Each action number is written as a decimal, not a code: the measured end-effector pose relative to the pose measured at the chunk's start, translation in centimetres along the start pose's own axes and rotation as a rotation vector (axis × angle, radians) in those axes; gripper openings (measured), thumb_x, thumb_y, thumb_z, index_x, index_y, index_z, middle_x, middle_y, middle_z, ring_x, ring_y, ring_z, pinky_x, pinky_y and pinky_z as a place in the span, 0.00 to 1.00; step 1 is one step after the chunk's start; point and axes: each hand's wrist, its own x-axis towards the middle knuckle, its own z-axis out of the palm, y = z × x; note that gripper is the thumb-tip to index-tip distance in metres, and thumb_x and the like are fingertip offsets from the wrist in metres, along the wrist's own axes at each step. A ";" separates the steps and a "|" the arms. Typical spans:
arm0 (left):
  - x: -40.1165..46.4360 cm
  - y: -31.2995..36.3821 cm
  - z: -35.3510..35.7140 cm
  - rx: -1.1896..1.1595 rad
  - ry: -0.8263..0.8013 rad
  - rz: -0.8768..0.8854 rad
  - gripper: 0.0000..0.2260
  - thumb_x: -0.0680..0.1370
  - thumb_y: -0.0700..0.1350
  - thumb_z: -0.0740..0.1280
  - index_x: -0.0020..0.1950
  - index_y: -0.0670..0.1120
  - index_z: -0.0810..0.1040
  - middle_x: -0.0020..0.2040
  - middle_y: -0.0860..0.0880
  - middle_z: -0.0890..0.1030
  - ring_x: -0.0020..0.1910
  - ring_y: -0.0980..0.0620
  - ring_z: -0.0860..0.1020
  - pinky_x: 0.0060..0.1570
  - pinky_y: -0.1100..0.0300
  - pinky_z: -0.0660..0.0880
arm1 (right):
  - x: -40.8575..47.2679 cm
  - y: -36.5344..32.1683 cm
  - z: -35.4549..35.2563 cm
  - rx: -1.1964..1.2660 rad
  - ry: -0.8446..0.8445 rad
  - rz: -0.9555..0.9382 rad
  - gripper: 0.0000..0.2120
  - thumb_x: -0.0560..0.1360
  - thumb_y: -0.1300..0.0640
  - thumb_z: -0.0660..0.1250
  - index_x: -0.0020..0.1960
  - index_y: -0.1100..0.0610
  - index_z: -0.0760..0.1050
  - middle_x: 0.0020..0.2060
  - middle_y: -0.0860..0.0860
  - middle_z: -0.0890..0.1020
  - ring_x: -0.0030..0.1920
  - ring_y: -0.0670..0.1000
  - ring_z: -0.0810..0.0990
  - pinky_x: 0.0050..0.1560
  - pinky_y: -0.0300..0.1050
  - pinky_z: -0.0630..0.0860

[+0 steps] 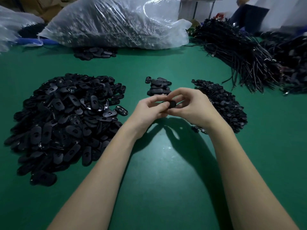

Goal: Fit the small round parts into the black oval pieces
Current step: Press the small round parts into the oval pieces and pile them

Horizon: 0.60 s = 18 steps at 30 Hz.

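Both hands meet above the green table (159, 163), raised a little off its surface, fingers curled inward toward each other. The left hand (147, 110) pinches a black oval piece (163, 103) from its own side, most of that piece hidden behind the fingers. The right hand (191, 107) closes thumb and fingers around a small round part (172, 104) — a dark disc whose flat face shows between the two hands, touching the oval piece. Whether the disc is already seated in the oval cannot be told.

To the left of the left hand lies a large heap of black oval pieces (63, 123), loose and overlapping at all angles, several showing a notch or hole. Just beyond the hands sits a small stack of oval pieces (158, 87), laid more neatly. To the right of the right hand, partly behind its wrist, spreads a pile of small round parts (222, 103).

Farther out beyond the hands rests a big clear plastic bag (116, 24) full of dark parts, a few ovals spilling from under its near edge. Out to the far right — well apart from the hands — lies a thick bundle of black cables (240, 52).
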 end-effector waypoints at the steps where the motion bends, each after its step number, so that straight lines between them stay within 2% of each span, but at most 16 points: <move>1: 0.0 0.0 -0.1 -0.007 -0.006 0.004 0.08 0.80 0.37 0.68 0.58 0.42 0.83 0.48 0.46 0.84 0.41 0.56 0.80 0.47 0.64 0.79 | -0.1 0.3 -0.4 0.014 -0.029 0.027 0.16 0.71 0.61 0.79 0.55 0.49 0.81 0.45 0.47 0.86 0.42 0.46 0.85 0.46 0.40 0.80; 3: 0.4 -0.5 -0.4 -0.004 0.000 0.003 0.07 0.80 0.38 0.69 0.54 0.45 0.85 0.49 0.46 0.85 0.43 0.55 0.81 0.49 0.64 0.79 | -0.1 1.0 -1.5 -0.058 -0.022 0.084 0.14 0.74 0.58 0.77 0.56 0.48 0.80 0.47 0.45 0.86 0.46 0.45 0.85 0.49 0.42 0.80; 5: 0.6 -0.7 -0.6 -0.046 0.004 -0.016 0.07 0.81 0.37 0.68 0.53 0.46 0.85 0.49 0.45 0.85 0.43 0.55 0.81 0.48 0.65 0.79 | -0.1 1.9 -3.0 -0.203 0.023 0.130 0.07 0.76 0.55 0.74 0.53 0.47 0.83 0.45 0.44 0.85 0.47 0.42 0.82 0.50 0.39 0.77; 8: 1.0 -1.0 -0.5 -0.104 0.027 -0.049 0.08 0.82 0.36 0.65 0.54 0.43 0.83 0.50 0.44 0.85 0.43 0.54 0.83 0.49 0.66 0.80 | -0.5 3.0 -4.8 -0.354 -0.018 0.202 0.04 0.77 0.53 0.73 0.47 0.44 0.85 0.43 0.41 0.84 0.42 0.35 0.78 0.38 0.29 0.69; 11: 1.0 -0.9 -0.4 -0.138 0.034 -0.072 0.10 0.83 0.34 0.62 0.57 0.41 0.82 0.53 0.41 0.84 0.45 0.52 0.84 0.50 0.65 0.80 | -1.0 3.3 -5.3 -0.383 -0.098 0.242 0.02 0.73 0.49 0.77 0.43 0.41 0.86 0.38 0.38 0.83 0.35 0.34 0.78 0.29 0.25 0.66; 14: 0.9 -0.8 -0.3 -0.150 0.034 -0.070 0.10 0.83 0.33 0.62 0.59 0.42 0.81 0.54 0.41 0.83 0.45 0.51 0.85 0.51 0.64 0.80 | -0.9 3.4 -4.9 -0.382 -0.127 0.250 0.03 0.70 0.48 0.80 0.40 0.41 0.86 0.35 0.39 0.82 0.35 0.35 0.79 0.31 0.30 0.69; 16: 0.7 -0.6 -0.4 -0.153 0.043 -0.059 0.09 0.83 0.34 0.63 0.56 0.42 0.80 0.55 0.40 0.82 0.45 0.50 0.85 0.50 0.64 0.81 | -0.8 3.3 -4.6 -0.401 -0.118 0.262 0.04 0.70 0.48 0.80 0.39 0.41 0.86 0.38 0.40 0.82 0.39 0.38 0.79 0.36 0.36 0.70; 18: 0.7 -0.5 -0.4 -0.150 0.058 -0.052 0.07 0.82 0.34 0.63 0.54 0.43 0.79 0.53 0.40 0.82 0.44 0.51 0.84 0.47 0.64 0.81 | -0.7 3.3 -4.4 -0.419 -0.117 0.268 0.04 0.70 0.49 0.80 0.39 0.42 0.86 0.38 0.41 0.82 0.41 0.39 0.78 0.36 0.37 0.70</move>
